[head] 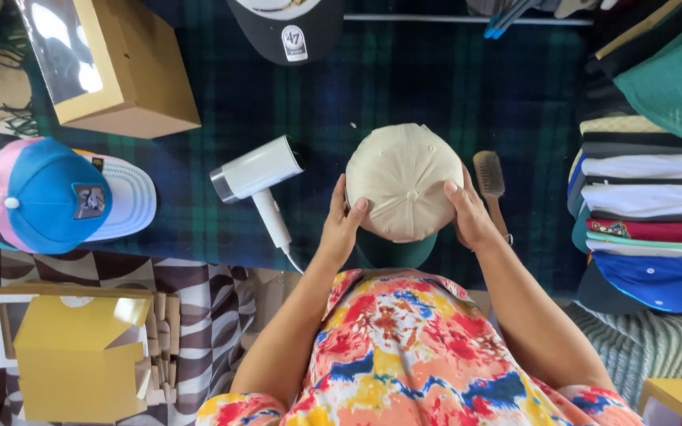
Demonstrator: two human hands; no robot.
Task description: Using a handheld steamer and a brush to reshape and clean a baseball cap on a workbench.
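Note:
A cream baseball cap (400, 177) with a dark green brim sits crown-up on a dark plaid cloth (451, 87). My left hand (342, 221) grips its left side, thumb on the crown. My right hand (471, 213) clasps the right side, fingers curled around the edge. The brim points toward me and is mostly hidden under the crown.
A white hair dryer (258, 177) lies left of the cap, a wooden brush (489, 181) right of it. Stacked caps (649, 205) fill the right side; a blue and pink stack (41, 193) lies left. A tan windowed box (112, 67) and a black cap (286, 28) sit farther back.

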